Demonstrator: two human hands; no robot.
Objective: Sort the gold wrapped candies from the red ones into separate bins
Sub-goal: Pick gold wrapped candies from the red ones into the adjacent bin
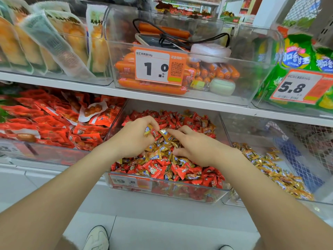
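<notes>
Centre bin [198, 195], clear plastic, lower shelf. It holds a mixed pile: red candies [155, 170] mostly toward 12 and 6 o'clock, gold candies [159, 154] clustered mid-pile.

Left hand [137, 139]: at 9 o'clock of the gold cluster, fingers curled narrow. It pinches 1 gold candy [148, 130] between thumb and fingertips. Cannot tell whether more sit in the palm.

Right hand [194, 147]: at 3 o'clock of the cluster, fingers spread wide and fairly straight. The index fingertip touches a second gold candy [164, 134]; no grip visible. The 2 hands are near each other, not touching.

Right bin [252, 136]: just beside the centre bin at 3 o'clock, with a gold-only pile [281, 175] on its floor.

Left bin [45, 150]: at 9 o'clock, filled with red snack packets [54, 121].

Price tag [126, 181] reading 19.8 sits on the centre bin front, at 7 o'clock.

Upper shelf, 12 o'clock: sausages [126, 66] behind a tag [158, 66] reading 1.0.
</notes>
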